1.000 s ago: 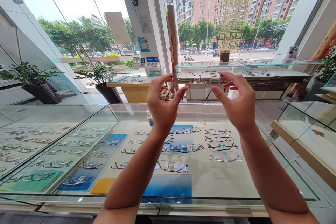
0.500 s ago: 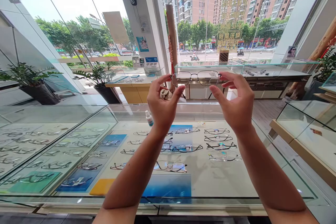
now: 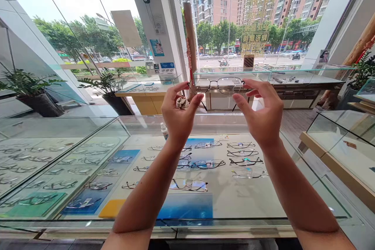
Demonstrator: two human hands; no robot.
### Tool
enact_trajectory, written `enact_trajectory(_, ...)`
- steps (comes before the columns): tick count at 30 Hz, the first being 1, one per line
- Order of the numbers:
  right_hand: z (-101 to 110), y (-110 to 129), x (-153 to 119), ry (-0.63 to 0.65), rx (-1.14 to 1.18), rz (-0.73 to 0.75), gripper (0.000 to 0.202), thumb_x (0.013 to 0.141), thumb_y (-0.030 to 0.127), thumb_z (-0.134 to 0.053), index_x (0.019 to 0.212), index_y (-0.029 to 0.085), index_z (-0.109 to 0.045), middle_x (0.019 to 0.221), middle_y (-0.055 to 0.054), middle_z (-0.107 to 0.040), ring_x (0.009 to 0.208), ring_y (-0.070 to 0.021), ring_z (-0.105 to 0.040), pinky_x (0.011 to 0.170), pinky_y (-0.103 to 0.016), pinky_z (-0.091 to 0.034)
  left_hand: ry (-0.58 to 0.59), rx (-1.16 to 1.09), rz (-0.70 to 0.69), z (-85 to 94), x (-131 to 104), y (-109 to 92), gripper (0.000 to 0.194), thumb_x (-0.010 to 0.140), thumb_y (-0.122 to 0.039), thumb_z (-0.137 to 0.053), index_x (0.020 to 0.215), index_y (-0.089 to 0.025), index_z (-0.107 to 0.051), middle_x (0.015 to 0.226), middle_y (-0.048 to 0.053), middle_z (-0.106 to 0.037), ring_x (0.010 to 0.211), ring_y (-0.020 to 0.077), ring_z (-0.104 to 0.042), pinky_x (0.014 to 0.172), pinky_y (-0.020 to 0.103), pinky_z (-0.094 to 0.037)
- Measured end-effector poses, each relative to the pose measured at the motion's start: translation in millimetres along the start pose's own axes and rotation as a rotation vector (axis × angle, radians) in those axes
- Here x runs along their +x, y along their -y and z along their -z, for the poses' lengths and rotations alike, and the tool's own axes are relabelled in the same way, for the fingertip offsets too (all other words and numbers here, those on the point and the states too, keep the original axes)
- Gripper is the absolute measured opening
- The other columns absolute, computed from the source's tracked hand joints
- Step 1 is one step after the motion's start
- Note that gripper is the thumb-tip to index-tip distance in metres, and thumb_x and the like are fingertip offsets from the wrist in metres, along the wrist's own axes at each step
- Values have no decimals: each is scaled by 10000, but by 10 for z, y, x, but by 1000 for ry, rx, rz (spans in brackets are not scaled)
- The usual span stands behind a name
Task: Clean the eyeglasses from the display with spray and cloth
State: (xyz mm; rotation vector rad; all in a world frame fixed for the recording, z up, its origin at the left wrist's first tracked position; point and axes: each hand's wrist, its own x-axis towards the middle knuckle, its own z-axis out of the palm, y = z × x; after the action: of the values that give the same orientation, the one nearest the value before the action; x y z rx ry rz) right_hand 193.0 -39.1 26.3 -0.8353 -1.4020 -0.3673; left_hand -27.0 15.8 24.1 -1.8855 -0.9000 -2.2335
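Glasses [image 3: 213,81] | held up higher than the glass case [image 3: 240,203] | left hand [image 3: 177,115] half curled, one end pinched, crumpled cloth [image 3: 182,103] tucked in | right hand [image 3: 265,115] half curled, other end pinched | probably light, easily bent; side corners best gripped

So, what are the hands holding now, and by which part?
Glasses, by the frame's outer ends, between left hand and right hand; the left also holds a crumpled cloth.
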Motion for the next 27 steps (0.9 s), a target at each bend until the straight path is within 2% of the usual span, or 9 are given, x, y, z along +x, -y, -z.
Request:
enact_trajectory(11, 13, 47, 3, -17, 7, 14, 313, 1023, 455, -791, 1286, 287, -775, 1129, -43, -809, 942, -230, -751, 892, -460, -651, 20, -38, 7, 6, 30, 35, 482, 894, -624, -887, 1182, -246, -808, 1050, 48, -804, 648, 117, -523, 586, 286, -469)
enact_trajectory(27, 30, 75, 9, -12, -12, -5, 300, 1030, 479, -773, 1263, 291, -782, 1105, -39, -812, 939, -228, -756, 876, -453, -659, 12, -52, 21, 1, 30, 42, 509, 882, -662, -881, 1153, -238, -806, 968, 29, -763, 643, 118, -525, 592, 290, -460)
